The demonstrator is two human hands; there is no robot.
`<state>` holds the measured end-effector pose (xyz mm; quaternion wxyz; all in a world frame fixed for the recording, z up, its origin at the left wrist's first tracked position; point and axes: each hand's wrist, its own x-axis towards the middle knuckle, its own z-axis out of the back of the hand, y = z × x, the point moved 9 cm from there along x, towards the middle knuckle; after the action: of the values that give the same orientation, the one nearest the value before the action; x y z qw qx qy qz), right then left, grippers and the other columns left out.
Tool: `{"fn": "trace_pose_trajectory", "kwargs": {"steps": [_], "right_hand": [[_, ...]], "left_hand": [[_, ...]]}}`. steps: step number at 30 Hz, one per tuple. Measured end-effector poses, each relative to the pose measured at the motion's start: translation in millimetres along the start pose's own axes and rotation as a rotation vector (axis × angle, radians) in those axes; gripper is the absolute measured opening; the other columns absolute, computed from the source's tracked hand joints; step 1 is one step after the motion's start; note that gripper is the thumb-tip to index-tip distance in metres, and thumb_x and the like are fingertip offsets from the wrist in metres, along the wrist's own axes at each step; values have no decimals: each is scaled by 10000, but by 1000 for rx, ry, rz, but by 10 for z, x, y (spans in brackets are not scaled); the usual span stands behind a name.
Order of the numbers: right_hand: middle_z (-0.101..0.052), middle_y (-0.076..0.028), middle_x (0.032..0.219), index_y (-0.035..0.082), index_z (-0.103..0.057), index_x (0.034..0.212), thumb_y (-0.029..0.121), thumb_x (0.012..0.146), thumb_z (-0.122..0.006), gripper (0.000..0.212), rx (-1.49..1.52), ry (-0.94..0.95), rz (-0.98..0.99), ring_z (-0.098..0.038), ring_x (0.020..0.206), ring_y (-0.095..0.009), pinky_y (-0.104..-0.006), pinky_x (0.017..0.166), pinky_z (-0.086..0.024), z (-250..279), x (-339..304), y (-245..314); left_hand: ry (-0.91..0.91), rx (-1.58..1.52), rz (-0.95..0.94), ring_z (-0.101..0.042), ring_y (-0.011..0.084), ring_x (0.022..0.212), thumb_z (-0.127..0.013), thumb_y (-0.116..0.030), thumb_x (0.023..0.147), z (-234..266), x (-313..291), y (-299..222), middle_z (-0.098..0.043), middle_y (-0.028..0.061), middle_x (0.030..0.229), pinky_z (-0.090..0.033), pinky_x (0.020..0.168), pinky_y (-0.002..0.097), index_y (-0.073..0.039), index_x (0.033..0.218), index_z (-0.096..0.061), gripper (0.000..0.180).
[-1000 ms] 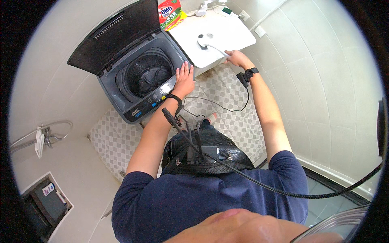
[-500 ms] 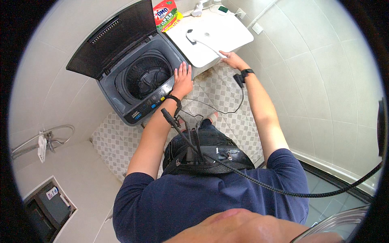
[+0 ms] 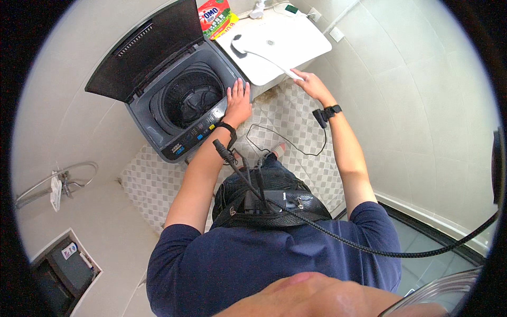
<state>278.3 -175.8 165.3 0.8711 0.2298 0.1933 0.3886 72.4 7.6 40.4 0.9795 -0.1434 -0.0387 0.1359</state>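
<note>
Since the earlier frame, the right hand [image 3: 310,84] has drawn the white brush handle [image 3: 266,57] outward along the toilet lid [image 3: 296,39]; the left hand [image 3: 237,103] has kept its place. Right-hand fingers are closed around the near end of the handle, whose rounded head rests on the far left part of the lid. Left hand is open, palm flat on the front right corner of the grey top-loading washing machine [image 3: 182,113], holding nothing. Machine lid [image 3: 142,50] stands raised, exposing the dark drum [image 3: 191,98]. A red and green detergent packet [image 3: 215,17] stands behind, between machine and toilet. Checkered floor tiles [image 3: 296,121] lie below both hands.
</note>
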Motion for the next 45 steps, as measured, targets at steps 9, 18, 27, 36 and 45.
{"fn": "trace_pose_trajectory", "kwargs": {"steps": [9, 18, 27, 36, 45], "right_hand": [[-789, -230, 1284, 197, -703, 1529, 315, 1070, -606, 483, -318, -77, -15, -749, 1191, -435, -522, 1062, -579, -230, 920, 818], [-790, -223, 1274, 198, -700, 1530, 322, 1064, -596, 494, -385, 47, 42, -757, 1183, -416, -517, 1047, -589, 142, 380, 843], [-796, -223, 1257, 224, -698, 1531, 316, 1049, -612, 498, -356, -36, -32, -762, 1170, -425, -535, 1028, -595, -195, 790, 1052], [-787, -227, 1279, 207, -703, 1517, 361, 1056, -647, 490, -315, -53, -13, -750, 1191, -429, -536, 1029, -599, 51, 25, 544], [-786, -253, 1263, 205, -708, 1523, 342, 1041, -626, 508, -235, -87, -147, -746, 1189, -458, -533, 1050, -588, -162, 263, -282]], "left_hand": [[16, 23, -6, -158, 441, 1716, -757, -298, 1012, -8, 10, -8, -145, 305, 1843, -136, 1368, 636, -18, 1764, -264, 942], [-19, -23, -9, -158, 444, 1717, -765, -278, 1004, -15, -1, 20, -152, 310, 1840, -131, 1372, 631, -14, 1759, -276, 937], [4, 59, -9, -167, 446, 1711, -765, -310, 995, -56, 10, 6, -168, 299, 1837, -158, 1358, 650, -18, 1766, -259, 968], [-18, -26, -17, -175, 429, 1717, -783, -284, 992, -44, -5, 36, -165, 292, 1845, -143, 1373, 627, -18, 1766, -261, 970], [-21, -16, 2, -166, 434, 1719, -774, -292, 990, 7, -2, 4, -180, 296, 1838, -140, 1374, 626, -12, 1758, -278, 956]]}}
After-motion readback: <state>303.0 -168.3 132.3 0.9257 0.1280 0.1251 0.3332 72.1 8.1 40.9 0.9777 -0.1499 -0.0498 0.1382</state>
